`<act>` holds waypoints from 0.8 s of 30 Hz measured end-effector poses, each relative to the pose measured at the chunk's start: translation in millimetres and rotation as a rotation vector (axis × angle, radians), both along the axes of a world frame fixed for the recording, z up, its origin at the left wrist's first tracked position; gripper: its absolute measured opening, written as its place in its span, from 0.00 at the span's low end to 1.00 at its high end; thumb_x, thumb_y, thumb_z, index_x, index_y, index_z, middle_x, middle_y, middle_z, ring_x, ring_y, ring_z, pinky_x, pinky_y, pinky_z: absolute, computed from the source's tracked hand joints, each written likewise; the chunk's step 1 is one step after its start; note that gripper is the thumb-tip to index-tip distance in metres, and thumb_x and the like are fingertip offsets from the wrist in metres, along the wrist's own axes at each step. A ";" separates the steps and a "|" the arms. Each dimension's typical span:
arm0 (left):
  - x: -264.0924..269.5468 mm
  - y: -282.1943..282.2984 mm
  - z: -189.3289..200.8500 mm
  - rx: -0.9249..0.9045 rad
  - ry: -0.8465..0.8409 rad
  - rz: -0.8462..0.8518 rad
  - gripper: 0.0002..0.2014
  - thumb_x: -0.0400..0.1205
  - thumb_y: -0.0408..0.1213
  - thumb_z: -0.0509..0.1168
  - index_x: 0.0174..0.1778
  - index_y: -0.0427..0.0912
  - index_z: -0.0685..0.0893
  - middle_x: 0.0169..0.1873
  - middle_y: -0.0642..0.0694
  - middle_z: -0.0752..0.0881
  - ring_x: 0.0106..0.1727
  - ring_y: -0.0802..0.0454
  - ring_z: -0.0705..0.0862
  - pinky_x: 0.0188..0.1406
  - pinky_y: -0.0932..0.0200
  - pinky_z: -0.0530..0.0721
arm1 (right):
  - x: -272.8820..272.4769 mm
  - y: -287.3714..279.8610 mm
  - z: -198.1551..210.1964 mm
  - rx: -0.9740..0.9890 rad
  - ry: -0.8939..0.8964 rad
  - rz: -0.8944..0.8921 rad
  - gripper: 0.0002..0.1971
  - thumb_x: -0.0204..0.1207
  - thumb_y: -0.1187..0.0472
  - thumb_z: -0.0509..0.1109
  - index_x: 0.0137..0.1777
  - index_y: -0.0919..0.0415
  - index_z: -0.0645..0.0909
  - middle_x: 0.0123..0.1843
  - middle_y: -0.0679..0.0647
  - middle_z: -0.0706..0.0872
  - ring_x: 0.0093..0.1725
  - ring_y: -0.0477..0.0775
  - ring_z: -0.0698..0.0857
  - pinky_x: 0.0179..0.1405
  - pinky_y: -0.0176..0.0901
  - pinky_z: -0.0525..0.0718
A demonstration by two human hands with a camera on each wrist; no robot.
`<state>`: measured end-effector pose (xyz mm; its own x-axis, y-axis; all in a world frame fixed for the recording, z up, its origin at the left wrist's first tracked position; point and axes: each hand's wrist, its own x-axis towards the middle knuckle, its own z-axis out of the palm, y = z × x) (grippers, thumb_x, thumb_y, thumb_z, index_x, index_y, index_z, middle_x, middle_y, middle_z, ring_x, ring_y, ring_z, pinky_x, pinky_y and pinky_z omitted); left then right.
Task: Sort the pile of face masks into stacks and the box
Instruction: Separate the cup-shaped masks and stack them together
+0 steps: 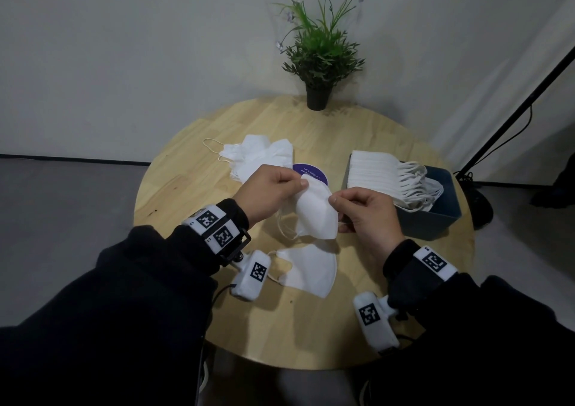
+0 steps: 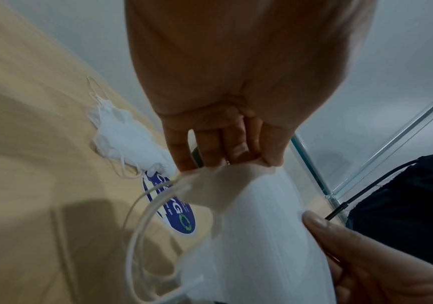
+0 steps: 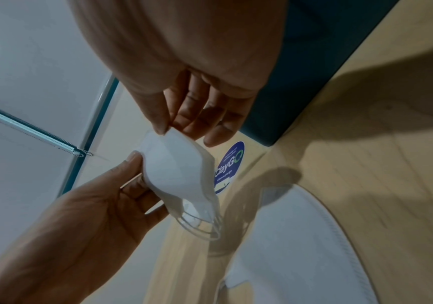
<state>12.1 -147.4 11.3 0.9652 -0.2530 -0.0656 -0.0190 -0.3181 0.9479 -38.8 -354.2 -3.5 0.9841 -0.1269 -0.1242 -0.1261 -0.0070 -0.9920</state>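
Note:
A folded white cup-style mask hangs above the table's middle, held between both hands. My left hand pinches its upper left edge, and its ear loops dangle below. My right hand pinches the right edge, thumb on top. Another folded mask lies flat on the table just below them. A loose pile of white masks sits behind my left hand. The blue box at the right holds a stack of flat pleated masks.
The round wooden table carries a purple round sticker at its centre and a potted plant at the back edge. A black stand pole leans at the right, off the table.

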 end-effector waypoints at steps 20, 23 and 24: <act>-29.3 26.8 -17.5 0.438 0.348 -0.206 0.07 0.74 0.24 0.79 0.42 0.37 0.90 0.33 0.39 0.91 0.30 0.47 0.88 0.29 0.55 0.90 | -29.2 -19.1 -41.9 -0.092 0.448 0.140 0.05 0.73 0.76 0.79 0.40 0.72 0.85 0.29 0.67 0.82 0.25 0.57 0.78 0.24 0.42 0.76; -30.8 24.8 -21.7 0.477 0.340 -0.191 0.06 0.73 0.25 0.80 0.43 0.37 0.91 0.35 0.39 0.91 0.29 0.50 0.88 0.28 0.56 0.90 | -29.5 -19.2 -42.4 -0.148 0.457 0.148 0.05 0.73 0.75 0.79 0.41 0.71 0.85 0.29 0.65 0.84 0.25 0.56 0.77 0.23 0.40 0.71; -30.4 24.7 -23.1 0.482 0.338 -0.184 0.06 0.74 0.26 0.80 0.43 0.37 0.92 0.35 0.40 0.91 0.28 0.51 0.88 0.28 0.57 0.89 | -29.8 -19.1 -42.1 -0.182 0.457 0.149 0.04 0.73 0.74 0.80 0.42 0.71 0.86 0.29 0.64 0.86 0.25 0.55 0.77 0.23 0.40 0.69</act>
<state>-18.3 -122.7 -11.8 0.8146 -0.2791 -0.5084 0.1617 -0.7325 0.6613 -68.6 -373.3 -45.6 0.8436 -0.0486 -0.5347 -0.5308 -0.2256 -0.8169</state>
